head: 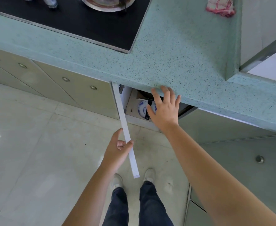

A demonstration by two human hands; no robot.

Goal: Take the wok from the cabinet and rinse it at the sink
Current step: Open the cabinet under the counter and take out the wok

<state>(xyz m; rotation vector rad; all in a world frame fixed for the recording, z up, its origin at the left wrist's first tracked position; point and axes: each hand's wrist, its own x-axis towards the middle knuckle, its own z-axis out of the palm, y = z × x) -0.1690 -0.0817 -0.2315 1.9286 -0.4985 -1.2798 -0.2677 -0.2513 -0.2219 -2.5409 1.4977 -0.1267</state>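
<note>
The cabinet door (125, 128) under the counter stands swung open toward me. My left hand (120, 147) holds its top edge, thumb and curled fingers around it. My right hand (164, 108) is spread open in front of the cabinet opening, just below the counter edge. Inside the cabinet I see a dark curved rim, likely the wok (144, 95), with a black handle (147, 114) sticking out. It lies over a blue-and-white plate (142, 108). My right hand hides most of it. The sink is not in view.
The speckled green countertop (174, 54) overhangs the cabinet. A black stove top (85, 23) with a burner sits at the back left; a pink-and-white cloth (219, 7) lies at the back right. Closed cabinet doors (60, 82) with round knobs flank the opening. My feet stand on the tiled floor.
</note>
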